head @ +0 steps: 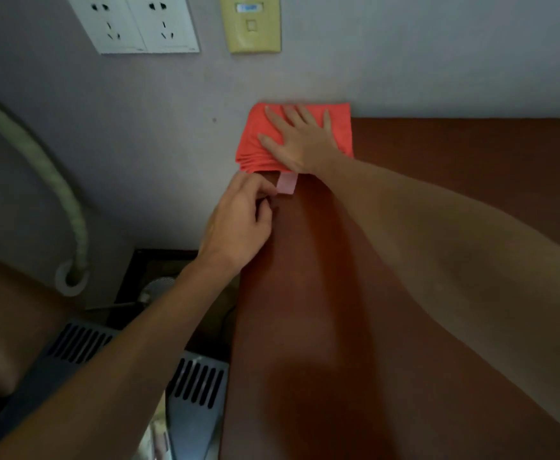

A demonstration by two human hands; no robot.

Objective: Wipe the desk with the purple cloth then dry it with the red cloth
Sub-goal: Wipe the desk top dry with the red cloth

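The red cloth [255, 141] lies folded at the far left corner of the reddish-brown desk [471, 167], against the wall. My right hand [300, 141] is pressed flat on it, fingers spread. A pale pink tag [286, 183] sticks out from the cloth's near edge. My left hand [238, 220] rests at the desk's left edge just below the cloth, fingers curled, fingertips close to the tag; whether it pinches anything is unclear. The purple cloth is not in view.
A grey wall holds white power sockets [132, 23] and a yellowish plate [250, 23]. A pale hose [56, 180] curves down at the left. Below the desk's left edge stand a grey vented box [192, 386] and a dark frame [159, 267].
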